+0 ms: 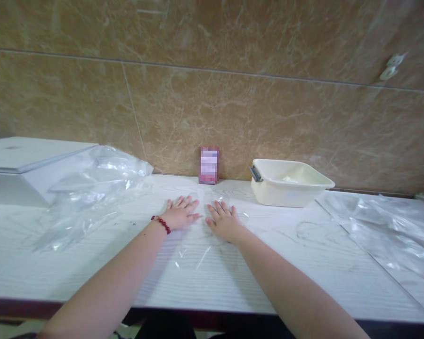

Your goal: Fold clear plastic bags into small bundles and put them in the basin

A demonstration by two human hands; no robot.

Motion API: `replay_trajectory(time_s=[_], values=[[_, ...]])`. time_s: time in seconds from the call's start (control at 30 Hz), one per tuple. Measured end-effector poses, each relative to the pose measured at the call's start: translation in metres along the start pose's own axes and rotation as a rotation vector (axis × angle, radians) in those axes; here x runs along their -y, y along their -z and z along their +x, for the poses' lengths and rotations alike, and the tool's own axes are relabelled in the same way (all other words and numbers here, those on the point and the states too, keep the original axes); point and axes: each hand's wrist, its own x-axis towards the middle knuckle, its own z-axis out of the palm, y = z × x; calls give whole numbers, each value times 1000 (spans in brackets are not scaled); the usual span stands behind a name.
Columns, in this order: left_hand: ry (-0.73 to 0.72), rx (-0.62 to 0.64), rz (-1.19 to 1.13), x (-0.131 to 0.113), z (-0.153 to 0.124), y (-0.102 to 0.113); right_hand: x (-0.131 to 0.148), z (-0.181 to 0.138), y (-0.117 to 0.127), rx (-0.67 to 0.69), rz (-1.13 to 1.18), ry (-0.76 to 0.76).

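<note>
My left hand (181, 213), with a red bead bracelet at the wrist, lies flat with its fingers spread. To its right my right hand (224, 221) is also flat and spread, a small gap between the two. Under and between them a clear plastic bag (194, 256) lies on the white wood-grain table (272, 282); its outline is faint, and only glints mark its edges. Neither hand grips anything. Beyond the hands, a phone-sized pink and white object (208, 165), blurred out, leans upright against the wall.
A cream plastic bin (282, 195) with a grey handle stands at the back right. Crumpled clear plastic (92, 188) lies at the left beside a white box (35, 179). More clear plastic sheeting (392, 230) spreads at the right. A brown marbled wall (198, 108) closes off the back.
</note>
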Motion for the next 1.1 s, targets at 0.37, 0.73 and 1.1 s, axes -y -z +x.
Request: replay_trajectory(time_s=[0.37,0.73,1.1], values=[[455,-244,20,30,3,17,26,-22,13,-78,46,251],[312,-324,-145,28,11,13,56,-50,13,130,145,536],[325,-292,-773,26,12,14,51,-43,16,-12,198,518]])
